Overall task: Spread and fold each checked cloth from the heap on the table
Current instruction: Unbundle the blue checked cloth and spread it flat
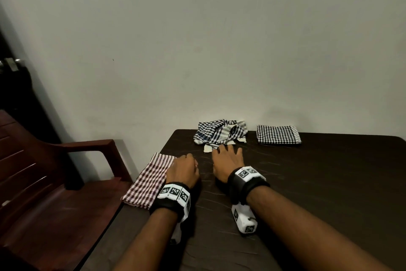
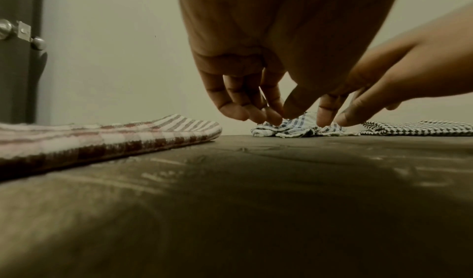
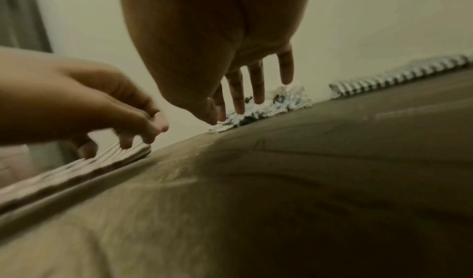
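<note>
Right hand point(image 1: 226, 162) spread, fingertips at near edge of crumpled heap point(image 1: 219, 133) on desk point(image 1: 318, 183). Left hand point(image 1: 183, 169) loosely curled, empty. Cloth light, limp; pinch loose corner.

A dark table point(image 1: 318, 183) is seen set against a pale wall point(image 1: 197, 40). A crumpled heap of checked cloth point(image 1: 219, 133) is found at the table's far edge, and a folded black-and-white cloth point(image 1: 278, 134) is laid just beside it, towards the far right. A folded red-and-white cloth point(image 1: 149, 179) is placed along the table's left edge. The left hand point(image 1: 183, 170) is held with fingers curled at that cloth's inner border. The right hand point(image 1: 227, 162) is stretched forward, fingers spread, its fingertips at the heap's near fringe. Marker-covered bands are worn on both wrists. A brown chair point(image 1: 55, 183) is set left of the table.
</note>
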